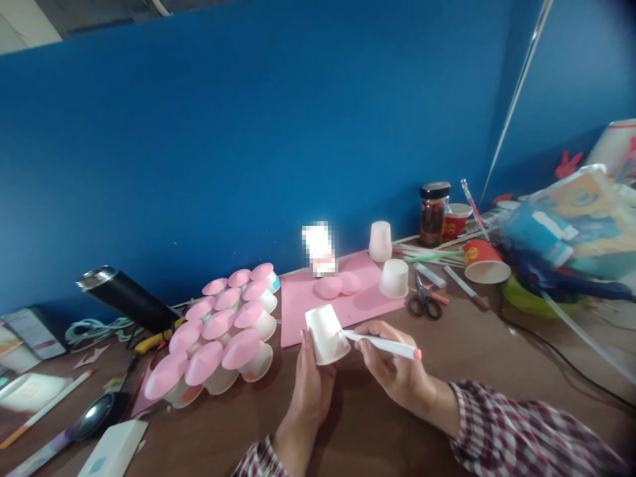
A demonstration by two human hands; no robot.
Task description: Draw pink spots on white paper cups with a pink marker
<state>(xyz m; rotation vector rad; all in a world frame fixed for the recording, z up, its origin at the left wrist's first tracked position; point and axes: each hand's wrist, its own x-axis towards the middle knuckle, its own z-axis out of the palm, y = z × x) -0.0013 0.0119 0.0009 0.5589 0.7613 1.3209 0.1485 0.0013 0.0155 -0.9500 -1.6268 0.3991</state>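
In the middle of the head view, a white paper cup is gripped upside down and slightly tilted in my left hand. My right hand holds a white marker pen with a coral-coloured end. The pen's tip meets, or nearly meets, the cup's right side. Behind the cup, two pink paper discs lie on a pink sheet. Another upturned white cup stands at the sheet's right edge. To the left are several upturned cups topped with pink paper cones, set in rows.
Scissors, pens and a red paper cup lie to the right. A dark-lidded jar stands behind them. On the left are a black flask and a dark spoon. A blue partition bounds the table's back.
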